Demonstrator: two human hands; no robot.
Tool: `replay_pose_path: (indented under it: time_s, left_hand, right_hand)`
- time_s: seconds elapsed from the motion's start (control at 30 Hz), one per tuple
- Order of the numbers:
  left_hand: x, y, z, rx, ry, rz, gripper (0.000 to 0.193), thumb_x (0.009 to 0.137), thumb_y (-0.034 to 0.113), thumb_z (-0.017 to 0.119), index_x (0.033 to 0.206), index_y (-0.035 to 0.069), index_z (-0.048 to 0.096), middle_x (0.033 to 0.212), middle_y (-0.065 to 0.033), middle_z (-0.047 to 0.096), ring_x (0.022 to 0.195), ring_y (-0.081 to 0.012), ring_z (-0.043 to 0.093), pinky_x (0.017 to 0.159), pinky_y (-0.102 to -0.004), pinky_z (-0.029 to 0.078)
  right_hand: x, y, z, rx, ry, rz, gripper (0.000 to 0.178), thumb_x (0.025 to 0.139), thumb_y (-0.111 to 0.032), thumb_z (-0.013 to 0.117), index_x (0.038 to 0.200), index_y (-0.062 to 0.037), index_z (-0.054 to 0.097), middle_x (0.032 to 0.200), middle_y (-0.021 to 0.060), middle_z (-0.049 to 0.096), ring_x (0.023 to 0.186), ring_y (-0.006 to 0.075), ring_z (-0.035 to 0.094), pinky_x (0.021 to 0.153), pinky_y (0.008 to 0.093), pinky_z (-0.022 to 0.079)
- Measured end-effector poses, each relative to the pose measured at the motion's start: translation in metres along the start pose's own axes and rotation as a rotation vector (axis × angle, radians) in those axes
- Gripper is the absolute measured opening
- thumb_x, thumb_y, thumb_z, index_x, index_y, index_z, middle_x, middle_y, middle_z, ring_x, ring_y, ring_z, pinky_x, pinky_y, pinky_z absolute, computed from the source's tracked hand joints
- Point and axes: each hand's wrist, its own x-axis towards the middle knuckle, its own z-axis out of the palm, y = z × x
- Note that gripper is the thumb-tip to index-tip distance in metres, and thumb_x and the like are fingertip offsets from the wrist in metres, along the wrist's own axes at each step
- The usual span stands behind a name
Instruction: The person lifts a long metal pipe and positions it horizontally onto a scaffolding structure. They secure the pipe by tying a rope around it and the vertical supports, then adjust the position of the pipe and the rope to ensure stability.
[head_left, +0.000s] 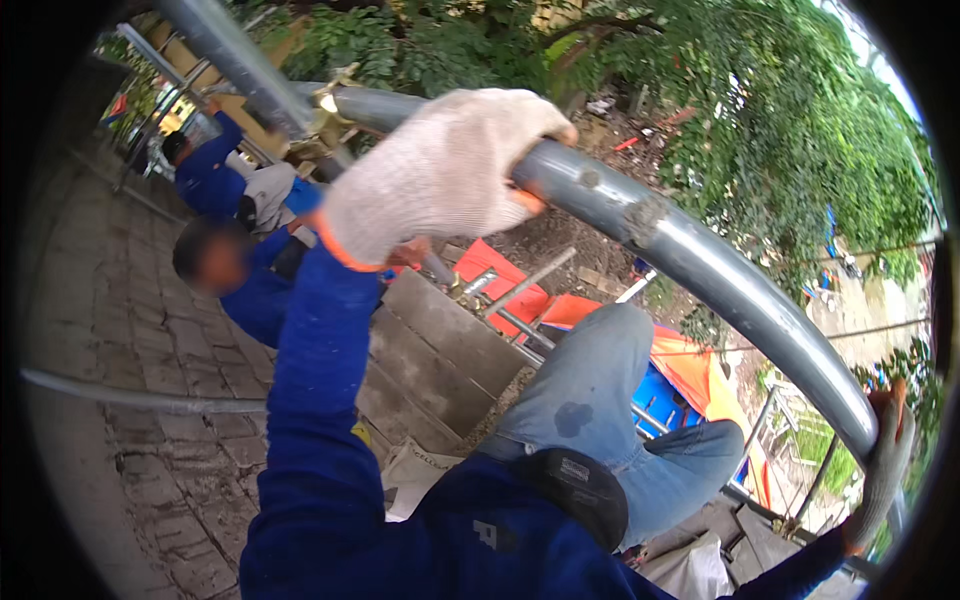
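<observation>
A thick grey metal scaffold tube (720,265) crosses in front of me, bowed by the lens, with a patch of dried mortar on it. My left hand (440,165), in a white knit glove with an orange cuff, is closed over its left part. Far to the right, my right hand (888,460), also gloved, wraps round the same tube; part of its fingers is hidden behind the tube. Left of my left hand, the tube runs up to a scaffold coupler (328,122) beside a slanted metal tube (240,65).
Two people in blue, a nearer one (255,290) and a farther one (215,170), sit at left beside a brick wall (150,440). Grey boards (440,350) and a white sack (412,475) lie below my left arm. Orange tarps (690,350), more tubes and trees (790,130) are beyond.
</observation>
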Motion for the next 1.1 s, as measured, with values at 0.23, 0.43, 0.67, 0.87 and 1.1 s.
replay_pose_path:
  time_s: [0.23,0.43,0.67,0.87,1.1]
  left_hand:
    - [-0.019,-0.044,-0.046,0.019,-0.331,-0.243,0.086,0.069,-0.007,0.079,0.151,-0.001,0.053,0.146,-0.0177,0.061,0.138,-0.031,0.059,0.12,-0.0394,0.043]
    - [0.006,-0.076,-0.027,-0.022,-0.451,-0.165,0.07,0.062,0.01,0.084,0.129,-0.004,0.069,0.116,-0.0188,0.075,0.107,-0.0278,0.074,0.097,-0.0373,0.056]
    - [0.0,-0.084,-0.023,0.001,-0.408,-0.21,0.064,0.063,0.023,0.087,0.12,-0.003,0.072,0.11,-0.0191,0.076,0.101,-0.034,0.076,0.092,-0.0422,0.058]
    - [-0.001,-0.079,-0.015,0.092,-0.299,-0.088,0.054,0.065,0.028,0.087,0.108,0.0,0.07,0.088,-0.0149,0.07,0.081,-0.0331,0.07,0.078,-0.0398,0.055]
    - [0.005,-0.072,-0.02,0.1,-0.314,-0.016,0.045,0.072,0.029,0.081,0.109,0.005,0.07,0.075,-0.0065,0.062,0.069,-0.0311,0.063,0.067,-0.0414,0.048]
  right_hand:
    - [-0.007,-0.04,0.016,0.082,-0.065,0.173,0.044,0.111,-0.039,0.061,0.106,0.0015,0.076,0.093,0.0067,0.073,0.082,0.0139,0.063,0.079,0.0299,0.05]
    - [-0.021,-0.047,0.004,0.007,-0.105,0.288,0.045,0.108,-0.045,0.066,0.112,-0.0012,0.076,0.1,0.0089,0.075,0.09,0.0164,0.07,0.085,0.0338,0.056]
    - [-0.029,-0.049,0.01,-0.034,0.012,0.213,0.05,0.109,-0.05,0.064,0.109,-0.0023,0.078,0.093,0.0081,0.073,0.084,0.0173,0.07,0.083,0.0337,0.056]
    - [-0.029,-0.074,0.029,-0.109,0.109,0.144,0.045,0.109,-0.041,0.061,0.09,-0.0028,0.078,0.081,0.0112,0.074,0.076,0.0274,0.07,0.079,0.0407,0.051]
    - [0.011,-0.087,-0.015,-0.111,-0.622,0.026,0.072,0.102,-0.071,0.053,0.099,-0.0038,0.078,0.085,0.0152,0.074,0.087,0.0385,0.072,0.086,0.0447,0.053]
